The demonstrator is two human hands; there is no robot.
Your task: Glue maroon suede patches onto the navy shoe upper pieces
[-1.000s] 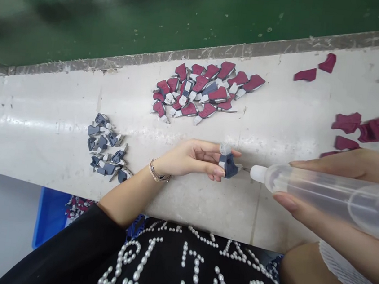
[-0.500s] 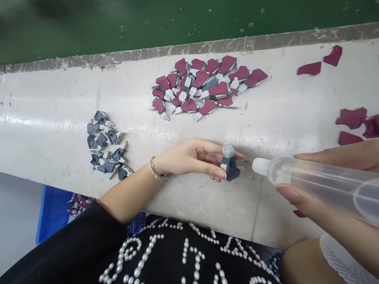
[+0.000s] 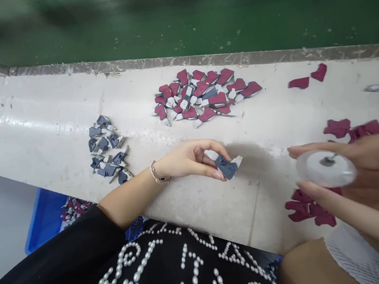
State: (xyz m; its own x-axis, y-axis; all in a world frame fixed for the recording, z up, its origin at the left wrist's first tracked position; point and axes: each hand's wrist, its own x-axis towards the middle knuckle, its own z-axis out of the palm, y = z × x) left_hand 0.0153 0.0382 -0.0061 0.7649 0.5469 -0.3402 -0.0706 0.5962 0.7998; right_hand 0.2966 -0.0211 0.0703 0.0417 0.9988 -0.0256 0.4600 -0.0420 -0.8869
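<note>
In my left hand (image 3: pixel 196 158) I pinch a small dark blue-grey and white plastic part (image 3: pixel 226 167) between thumb and fingers, its hollow side towards me. My right hand (image 3: pixel 372 175) grips a translucent squeeze bottle (image 3: pixel 325 169), now seen end-on, so its length is hidden. The bottle is apart from the plastic part. Beneath and beside my right hand lie loose maroon pieces (image 3: pixel 313 209), with more maroon pieces (image 3: pixel 353 130) behind it.
A pile of maroon-topped parts (image 3: pixel 200 89) lies at the back middle of the white table (image 3: pixel 43 113). Several blue-grey parts (image 3: pixel 108 144) sit left of my forearm. Below the table's edge, a blue bin (image 3: pixel 44 217) holds more parts. A green surface (image 3: pixel 188 29) runs along the back.
The bottle's tip has left the plastic part, and my right hand has turned the bottle end-on. My left fingers have rotated the part. More maroon pieces have come into view.
</note>
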